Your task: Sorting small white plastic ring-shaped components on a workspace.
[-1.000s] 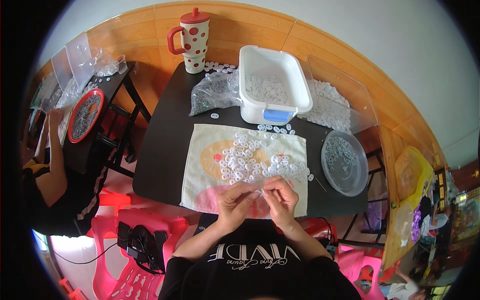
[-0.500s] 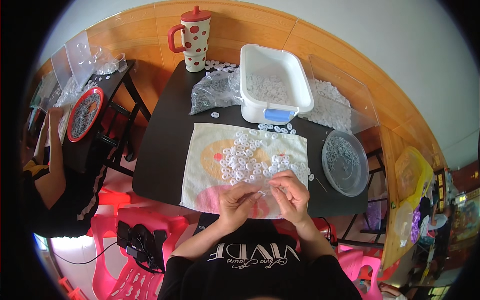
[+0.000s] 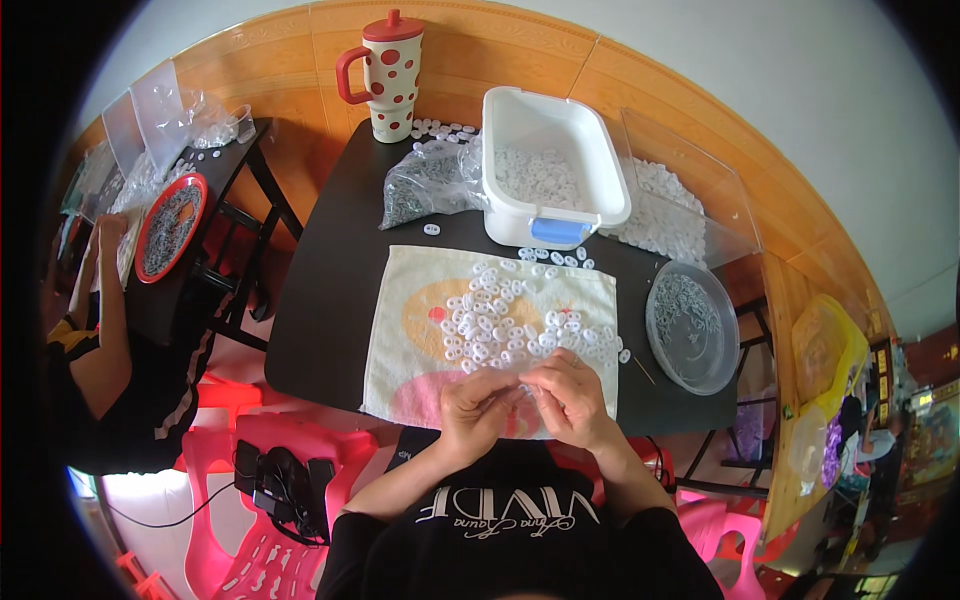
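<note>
My left hand [image 3: 478,412] is closed in a pinch above the near edge of the towel [image 3: 405,300], with a small white plastic piece at its fingertips, mostly hidden by the fingers. Pressed up against it, my right hand [image 3: 570,402] also pinches; what it holds is too small to make out. Just beyond both hands, many small white oval plastic pieces with holes [image 3: 480,325] lie loosely piled on the pale towel, which has an orange and pink pattern.
Behind the towel stands a white tub [image 3: 555,225] of white pieces, beside a clear bag [image 3: 430,185] of small grey parts. A round clear dish [image 3: 690,365] of metal bits sits right, near a thin stick [image 3: 645,372]. A dotted tumbler [image 3: 393,80] stands behind. Another person's arm [image 3: 108,320] is left.
My hands have come together, fingertips now meeting where there was a small gap. The white piece that showed between them is now mostly covered.
</note>
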### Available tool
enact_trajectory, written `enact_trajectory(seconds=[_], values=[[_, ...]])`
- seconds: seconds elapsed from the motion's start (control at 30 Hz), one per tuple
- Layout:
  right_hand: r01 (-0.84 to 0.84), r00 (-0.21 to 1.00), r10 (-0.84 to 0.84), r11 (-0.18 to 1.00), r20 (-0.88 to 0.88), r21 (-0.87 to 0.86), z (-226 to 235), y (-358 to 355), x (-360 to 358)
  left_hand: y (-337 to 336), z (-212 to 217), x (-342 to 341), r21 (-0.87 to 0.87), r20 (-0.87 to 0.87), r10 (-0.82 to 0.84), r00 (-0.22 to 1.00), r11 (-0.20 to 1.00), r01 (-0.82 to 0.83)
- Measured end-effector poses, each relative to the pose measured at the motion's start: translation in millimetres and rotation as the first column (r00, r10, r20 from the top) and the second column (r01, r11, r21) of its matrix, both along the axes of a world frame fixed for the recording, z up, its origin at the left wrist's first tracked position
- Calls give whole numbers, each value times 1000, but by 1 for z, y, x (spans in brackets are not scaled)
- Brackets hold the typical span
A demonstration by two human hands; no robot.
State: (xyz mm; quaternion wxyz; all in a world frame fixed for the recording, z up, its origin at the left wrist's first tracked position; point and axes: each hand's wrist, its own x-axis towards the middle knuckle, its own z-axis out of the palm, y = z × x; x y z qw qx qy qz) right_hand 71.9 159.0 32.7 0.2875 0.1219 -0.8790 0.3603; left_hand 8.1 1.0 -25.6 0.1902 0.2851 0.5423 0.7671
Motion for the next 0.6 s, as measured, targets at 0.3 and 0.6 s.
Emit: enact_trajectory(seconds=[0.3, 0.6], values=[[4, 1000, -4, 1000, 9, -3, 1, 4, 4, 3, 1, -1, 38, 44, -23, 999, 999, 21], [173, 970, -201, 964, 133, 201, 0, 20, 38, 2, -1, -2, 94, 144, -7, 990, 996, -6]])
